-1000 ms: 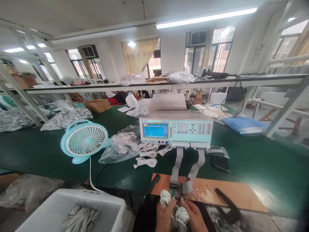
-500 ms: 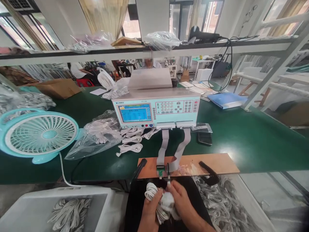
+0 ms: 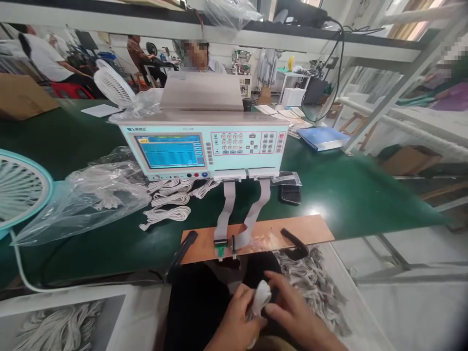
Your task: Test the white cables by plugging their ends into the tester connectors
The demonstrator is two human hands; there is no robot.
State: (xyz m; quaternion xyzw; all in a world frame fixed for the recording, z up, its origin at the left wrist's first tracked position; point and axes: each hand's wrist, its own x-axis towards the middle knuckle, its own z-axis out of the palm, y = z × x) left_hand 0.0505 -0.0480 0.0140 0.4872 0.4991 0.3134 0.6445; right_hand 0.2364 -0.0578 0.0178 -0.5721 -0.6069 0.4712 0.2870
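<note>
My left hand [image 3: 241, 314] is closed around a bundled white cable [image 3: 262, 296], low over my lap. Just right of the bundle, my right hand [image 3: 294, 309] has its thumb and fingers apart, curved close to the cable; whether the thumb touches it I cannot tell. Beyond my hands, a green circuit board [image 3: 220, 251] and a dark connector [image 3: 234, 247] sit on the front edge of an orange-brown board [image 3: 303, 233]. Grey ribbon cables [image 3: 227, 209] run from them up to a tester [image 3: 208, 146] with a blue screen.
Coiled white cables [image 3: 168, 214] lie left of the ribbons, beside a plastic bag [image 3: 84, 195]. Black clamps [image 3: 294, 243] hold the board. Bins with cable bundles [image 3: 58, 326] stand at both sides. A turquoise fan [image 3: 22, 190] is at left. Another person [image 3: 212, 63] sits behind the tester.
Both hands have drawn back from the connectors with the cable bundle. The right hand's fingers have spread from the cable. The view has tilted down and shifted right.
</note>
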